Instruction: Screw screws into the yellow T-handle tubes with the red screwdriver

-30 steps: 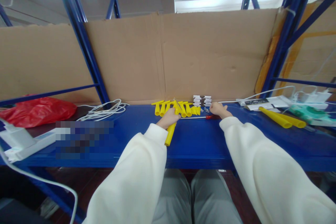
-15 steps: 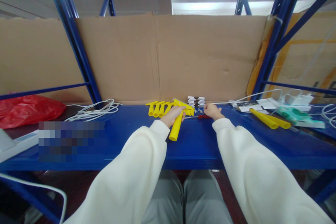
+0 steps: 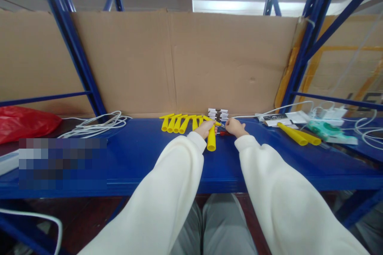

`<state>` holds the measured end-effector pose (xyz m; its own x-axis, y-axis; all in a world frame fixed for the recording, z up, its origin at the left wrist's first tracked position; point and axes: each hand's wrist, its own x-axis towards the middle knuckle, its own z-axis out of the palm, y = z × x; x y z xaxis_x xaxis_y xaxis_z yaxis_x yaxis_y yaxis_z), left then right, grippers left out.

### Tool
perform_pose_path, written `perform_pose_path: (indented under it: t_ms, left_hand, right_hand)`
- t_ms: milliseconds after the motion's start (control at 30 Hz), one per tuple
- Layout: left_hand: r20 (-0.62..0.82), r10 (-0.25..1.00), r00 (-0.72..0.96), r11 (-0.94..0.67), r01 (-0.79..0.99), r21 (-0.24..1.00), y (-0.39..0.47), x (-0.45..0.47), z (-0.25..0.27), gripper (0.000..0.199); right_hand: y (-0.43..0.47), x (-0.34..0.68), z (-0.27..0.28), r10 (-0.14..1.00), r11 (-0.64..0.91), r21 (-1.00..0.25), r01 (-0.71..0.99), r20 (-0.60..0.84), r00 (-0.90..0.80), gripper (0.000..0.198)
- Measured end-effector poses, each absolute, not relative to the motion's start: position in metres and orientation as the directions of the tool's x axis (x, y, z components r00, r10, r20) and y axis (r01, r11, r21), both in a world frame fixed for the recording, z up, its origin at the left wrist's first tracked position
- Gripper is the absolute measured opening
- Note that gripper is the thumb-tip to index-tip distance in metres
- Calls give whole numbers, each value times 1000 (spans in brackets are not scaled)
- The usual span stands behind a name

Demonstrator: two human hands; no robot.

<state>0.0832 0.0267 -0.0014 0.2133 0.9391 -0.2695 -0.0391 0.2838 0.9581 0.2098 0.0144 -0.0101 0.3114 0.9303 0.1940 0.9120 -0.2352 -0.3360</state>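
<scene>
Both your arms reach forward from the bottom of the frame in loose cream sleeves that end at the wrists. Your left arm slants up from the lower left, and your left hand sits just right of the middle, fingers curled round in a firm grip. Your right arm slants in from the lower right; your right hand is near the left, not touching it, fingers bent inward (the fingertips are too small to read).
</scene>
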Motion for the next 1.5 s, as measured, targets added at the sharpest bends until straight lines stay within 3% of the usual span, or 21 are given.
perform_pose_path:
  t_ms: [233,467,567,667,767,900,1100,1267,1500]
  left_hand:
    - [-247,940,236,251,14,968,26,77,2,21]
    - [-140,978,158,134,45,990,22,49,25,11]
    - [48,996,78,-62,197,978,23,28,34,10]
    - [282,959,27,-266,426,865,26,6,36,9]
    - [417,909,-1,-345,558,754,28,-11,29,14]
    - [535,843,-51,-408,587,699,30,-23,18,21]
    - [580,809,-98,-456,519,723,24,-33,10,17]
    - [484,867,-122,-394,428,813,13,-36,8,8]
    - [437,888,-143,-337,445,830,9,-35,11,12]
  right_hand:
    - [15,211,-12,937,-207,-351,913,199,289,27]
    - [14,208,-8,961,-161,-385,909,149,233,29]
    - [14,208,-6,968,-158,-395,905,120,221,31]
    - [16,210,-6,971,-151,-404,902,112,212,31]
    - [19,212,-7,969,-148,-404,903,122,213,29]
    - [21,213,-7,977,-122,-400,908,111,180,26]
    - [25,212,-10,987,-64,-375,925,111,114,20]
    - [31,215,-16,992,43,-343,938,125,0,20]
    - [34,212,-17,994,13,-306,952,110,21,23]
